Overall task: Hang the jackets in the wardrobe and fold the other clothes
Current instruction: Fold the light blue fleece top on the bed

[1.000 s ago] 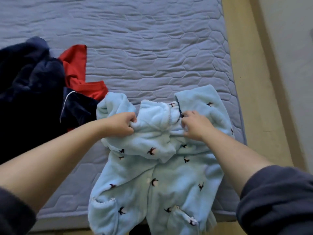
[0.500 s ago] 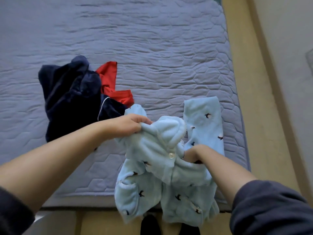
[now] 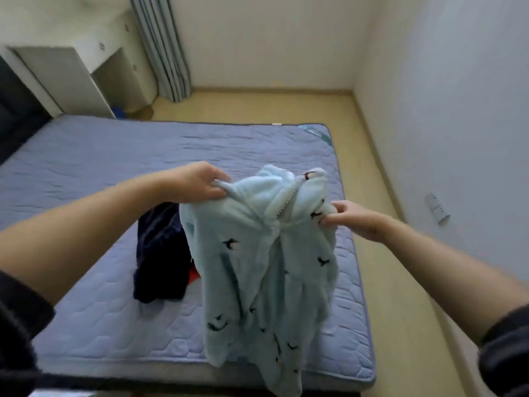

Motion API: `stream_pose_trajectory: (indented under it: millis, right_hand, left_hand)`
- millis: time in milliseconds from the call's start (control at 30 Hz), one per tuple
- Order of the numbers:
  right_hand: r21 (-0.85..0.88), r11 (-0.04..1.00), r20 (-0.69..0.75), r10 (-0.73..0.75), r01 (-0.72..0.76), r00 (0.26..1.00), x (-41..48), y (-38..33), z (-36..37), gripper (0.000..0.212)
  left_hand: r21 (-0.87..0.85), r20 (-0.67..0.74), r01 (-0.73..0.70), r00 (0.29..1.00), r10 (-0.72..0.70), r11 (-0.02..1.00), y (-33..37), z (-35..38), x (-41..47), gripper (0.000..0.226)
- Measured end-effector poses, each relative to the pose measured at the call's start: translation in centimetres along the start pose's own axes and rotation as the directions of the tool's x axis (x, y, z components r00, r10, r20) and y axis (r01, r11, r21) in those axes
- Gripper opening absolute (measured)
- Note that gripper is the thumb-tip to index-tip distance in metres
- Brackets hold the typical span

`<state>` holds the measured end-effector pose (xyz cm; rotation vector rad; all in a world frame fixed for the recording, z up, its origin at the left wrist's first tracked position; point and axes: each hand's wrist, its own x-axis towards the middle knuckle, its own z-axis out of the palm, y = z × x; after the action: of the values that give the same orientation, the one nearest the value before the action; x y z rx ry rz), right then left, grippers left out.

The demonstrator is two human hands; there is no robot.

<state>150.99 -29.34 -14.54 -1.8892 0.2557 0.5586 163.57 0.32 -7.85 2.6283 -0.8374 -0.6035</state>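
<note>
- The left hand (image 3: 197, 183) has its grip curled tight round a bunched fold at one shoulder of the light blue fleece jacket (image 3: 257, 267), with the fingers wrapped over the fabric.
- The right hand (image 3: 355, 220) has its grip pinching the other shoulder edge of the jacket between thumb and fingertips.
- The jacket hangs in the air between the two hands, above the near right part of the bed (image 3: 100, 173). Its front faces the camera, with a pale trimmed opening running down the middle and small dark bird shapes scattered over the fleece. Its lower end drops past the near edge of the mattress.
- A navy garment (image 3: 160, 253) lies crumpled on the quilted grey-blue mattress, just left of the hanging jacket and partly hidden behind it.
- A red garment (image 3: 194, 275) shows as a small patch between the navy one and the jacket.
- Dark sleeves are pushed up both forearms at the bottom corners of the view.
- Beyond the bed stand a white cabinet (image 3: 71, 73) and a grey curtain (image 3: 163, 47).
- A pale wooden floor (image 3: 386, 282) runs along the right side, and a wall socket (image 3: 436, 209) sits low on the right wall.
</note>
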Motion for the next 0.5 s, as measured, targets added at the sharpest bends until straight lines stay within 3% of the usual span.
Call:
stream_pose_trajectory:
  millis: [100,233,300,367,500]
  right_hand:
    - [-0.142,0.97,-0.184,-0.223,0.199,0.957,-5.0,-5.9,-2.9,0.036]
    - [-0.445,0.837,-0.363,-0.494,0.319,0.79,-10.8,-13.3,-5.0,0.025]
    - [-0.515,0.787,-0.377,-0.564,0.34,0.735,-13.7,-16.5,-5.9,0.03]
    - [-0.522,0.778,-0.37,-0.575,0.348,0.73,-16.3,-19.0,-6.6,0.032]
    - [-0.535,0.777,-0.336,-0.556,0.331,0.761,-19.1,-21.0,-7.4,0.029]
  left_hand:
    - [0.223,-0.29,-0.035,0.952,0.101,0.974,3.1,-3.8,-3.4,0.026]
    - [0.277,-0.642,-0.006,0.743,0.189,0.961,7.4,-9.3,-8.2,0.026]
    - [0.355,-0.722,0.021,0.642,0.26,0.935,9.4,-12.1,-10.6,0.027]
    - [0.43,-0.757,0.049,0.563,0.33,0.902,11.0,-14.0,-12.9,0.028]
    - [0.526,-0.748,0.091,0.524,0.408,0.846,12.2,-15.8,-15.4,0.034]
